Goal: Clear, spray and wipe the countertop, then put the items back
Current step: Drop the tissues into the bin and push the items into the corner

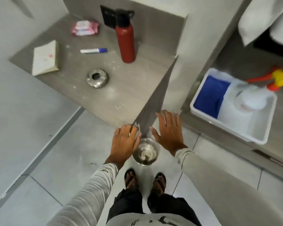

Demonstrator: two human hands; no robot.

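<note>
A grey countertop dusted with white crumbs carries a red bottle with a black cap, a white-and-blue marker, a white notepad, a pink wipes packet and a round steel ashtray. My left hand and my right hand hover flat, fingers spread, just off the counter's near corner. Neither hand holds anything. Between and below them a steel bowl with white powder sits on the floor.
A white tub at the right, on a lower shelf, holds a blue cloth, a white paper roll and a spray bottle with a yellow-orange trigger. A black wall plate stands behind the bottle. My sandalled feet stand on pale floor tiles.
</note>
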